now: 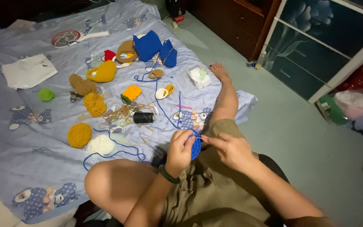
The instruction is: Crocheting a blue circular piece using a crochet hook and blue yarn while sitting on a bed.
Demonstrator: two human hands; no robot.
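Head view: left hand [180, 149] pinches blue crochet disc [195, 148] over lap; right hand [231, 150] grips hook, barely visible. Blue yarn [164, 111] trailing ahead could snag the black spool [143, 117], tightening stitches.

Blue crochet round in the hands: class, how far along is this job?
Done: two finished-looking blue knitted pieces lie on the sheet. In hand: left hand holds a small blue round; right hand pinches at its edge. Left: blue yarn trails unused; the round is small.
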